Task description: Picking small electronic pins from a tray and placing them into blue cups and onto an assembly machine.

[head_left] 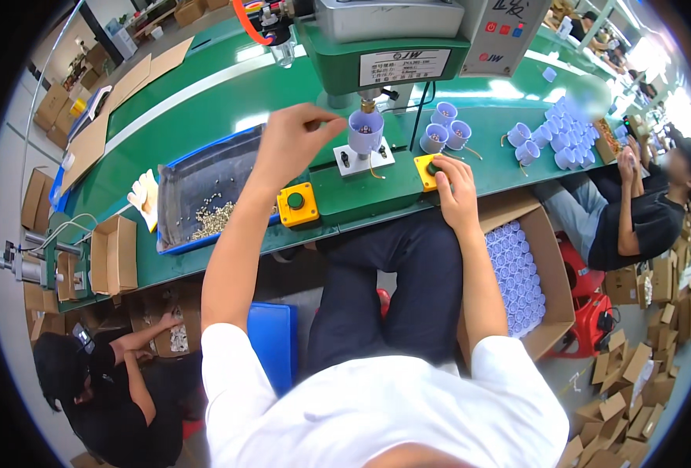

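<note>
A lavender plastic cup stands upright on the metal fixture beneath the green press, whose ram reaches down into it. Small metal parts show inside the cup, and a thin wire hangs from its lower front. My left hand hovers just left of the cup, fingertips pinched together; whatever they hold, if anything, is too small to make out. On the right, my right hand rests with extended fingers on a yellow button box, touching its dark green button. Another yellow button box sits below my left hand, untouched.
A blue-rimmed tray with small brass-coloured parts lies left. Three lavender cups stand right of the press, with many more beyond. A carton of similar cups is beside my right leg. Co-workers sit at both sides.
</note>
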Available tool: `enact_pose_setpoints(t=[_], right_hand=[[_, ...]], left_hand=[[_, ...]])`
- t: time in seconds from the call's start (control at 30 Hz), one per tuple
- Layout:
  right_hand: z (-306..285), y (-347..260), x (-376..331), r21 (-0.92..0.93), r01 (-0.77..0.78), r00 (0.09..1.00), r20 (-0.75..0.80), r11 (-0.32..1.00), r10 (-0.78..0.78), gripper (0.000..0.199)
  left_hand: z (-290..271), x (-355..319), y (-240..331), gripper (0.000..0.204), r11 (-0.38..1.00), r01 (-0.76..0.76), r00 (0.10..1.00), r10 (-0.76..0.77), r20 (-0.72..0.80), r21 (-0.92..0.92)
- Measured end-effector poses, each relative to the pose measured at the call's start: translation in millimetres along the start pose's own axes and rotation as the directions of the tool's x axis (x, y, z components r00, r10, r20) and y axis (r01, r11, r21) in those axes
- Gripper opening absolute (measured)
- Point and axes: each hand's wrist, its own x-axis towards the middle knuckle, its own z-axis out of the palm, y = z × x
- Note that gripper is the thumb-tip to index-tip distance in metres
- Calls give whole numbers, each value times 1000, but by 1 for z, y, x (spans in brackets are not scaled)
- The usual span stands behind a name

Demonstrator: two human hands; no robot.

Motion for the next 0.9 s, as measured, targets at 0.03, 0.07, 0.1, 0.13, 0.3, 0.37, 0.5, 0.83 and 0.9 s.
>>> enact_pose_setpoints(t=[0.03, 0.07, 0.1, 0.13, 0.3, 0.37, 0.5, 0.83, 0.9], right_hand=[[0, 0, 0, 10, -8, 1000, -5, 1000, 8, 26], [0, 1, 0, 12, 1, 1000, -8, 1000, -1, 26], [1, 0, -1, 21, -10, 1000, -6, 1000, 10, 26], [0, 0, -3, 27, -19, 1000, -4, 999, 19, 26], [-3, 2, -7, 34, -5, 1000, -17, 999, 6, 26], [0, 1, -7, 49, -3, 999, -33, 999, 5, 25], [-1, -3, -5, 69, -14, 999, -33, 997, 16, 23], [-1, 1, -3, 82, -37, 999, -21, 996, 39, 25], [-2, -1, -3, 69, -57, 998, -2, 996, 57, 28]], left_hand=[[4, 10, 10, 24, 998, 31, 993, -37, 109, 53], [7, 19, 17, 27, 993, 55, 974, -77, 211, 109], [12, 28, 15, 27, 992, 52, 977, -74, 201, 114], [20, 34, 9, 27, 993, 9, 975, -35, 220, 116], [40, 47, 2, 20, 951, -45, 937, -67, 343, 307], [43, 45, -1, 18, 970, -54, 947, -26, 321, 238], [45, 44, 1, 16, 975, -62, 964, 2, 265, 215], [40, 44, 2, 16, 974, -55, 957, -12, 289, 220], [36, 45, 2, 18, 977, -57, 953, -9, 302, 207]])
